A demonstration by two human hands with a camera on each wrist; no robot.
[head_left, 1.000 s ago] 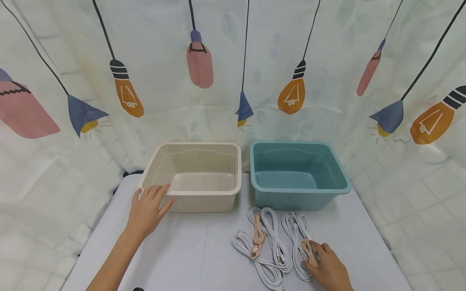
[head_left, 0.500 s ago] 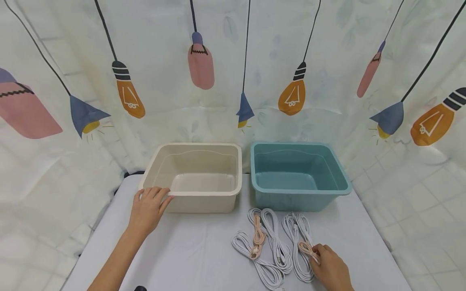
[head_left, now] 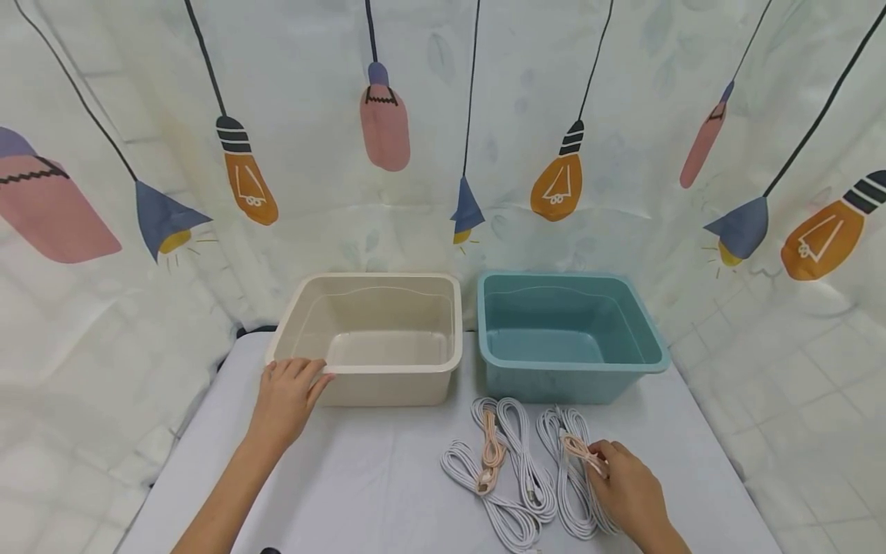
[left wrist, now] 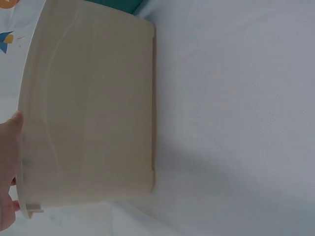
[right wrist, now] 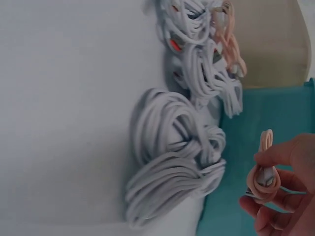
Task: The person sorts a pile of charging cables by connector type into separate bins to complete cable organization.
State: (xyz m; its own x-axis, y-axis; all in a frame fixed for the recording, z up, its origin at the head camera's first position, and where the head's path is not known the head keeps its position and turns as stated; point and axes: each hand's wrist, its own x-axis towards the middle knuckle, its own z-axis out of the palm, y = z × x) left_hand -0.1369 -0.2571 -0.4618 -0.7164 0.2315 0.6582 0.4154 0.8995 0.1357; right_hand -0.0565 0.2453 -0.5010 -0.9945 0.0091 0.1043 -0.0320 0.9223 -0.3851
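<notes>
My left hand (head_left: pixel 282 400) holds the front rim of a beige plastic bin (head_left: pixel 388 388) near its left corner. In the left wrist view, the thumb lies on the near side of that rim. My right hand (head_left: pixel 626 488) pinches a small coiled peach cable (right wrist: pixel 266 184) between thumb and fingers, raised over white coiled cables (head_left: pixel 577 508) at the right. Left of these lie more white cable bundles (head_left: pixel 529 469), with a second peach cable (head_left: pixel 491 454) on top of them.
A teal plastic bin (head_left: pixel 554 385) stands right of the beige one. Both bins sit at the back of a table with a white cloth (head_left: pixel 374 492). Behind them hangs a curtain (head_left: pixel 422 223) printed with lamps. A small dark object (head_left: pixel 270 550) shows at the bottom edge.
My right hand has lifted the peach cable off the white bundles and moved slightly forward. My left hand's fingers have drawn together and settled on the beige bin's rim.
</notes>
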